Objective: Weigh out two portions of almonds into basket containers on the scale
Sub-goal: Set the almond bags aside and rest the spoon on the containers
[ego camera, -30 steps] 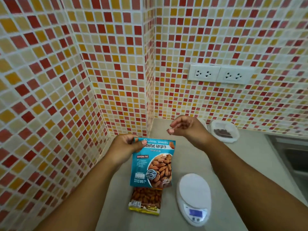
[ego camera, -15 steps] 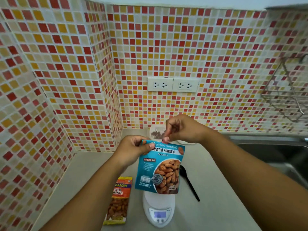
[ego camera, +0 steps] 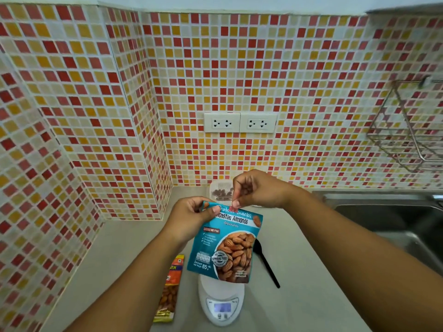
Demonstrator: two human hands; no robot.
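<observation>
White plastic, the oval digital kitchen scale (ego camera: pixel 221 301) sits nearest at 6 o'clock on the pale grey countertop (ego camera: pixel 311 295), its small display lit. Just beside it at 7 o'clock lies a narrow orange-and-yellow packet of almonds (ego camera: pixel 169 291), flat on the counter. At 5 o'clock from the frame's centre a black plastic spoon (ego camera: pixel 265 262) lies on the counter, its bowl partly hidden.

Above the scale hangs a teal foil pouch printed with roasted almonds (ego camera: pixel 226 245), held upright off the counter. The left hand (ego camera: pixel 191 219) grips its top left corner, thumb across the front. The right hand (ego camera: pixel 259 190) pinches the pouch's top edge between thumb and forefinger, the other fingers curled.

Behind the hands, at 12 o'clock from the pouch, a clear plastic basket container (ego camera: pixel 220 191) rests against the mosaic tile wall (ego camera: pixel 215 80), dark contents inside. A steel sink (ego camera: pixel 395 219) lies at 3 o'clock, a wire rack (ego camera: pixel 407 140) above it; white double sockets (ego camera: pixel 239 122) sit on the wall.
</observation>
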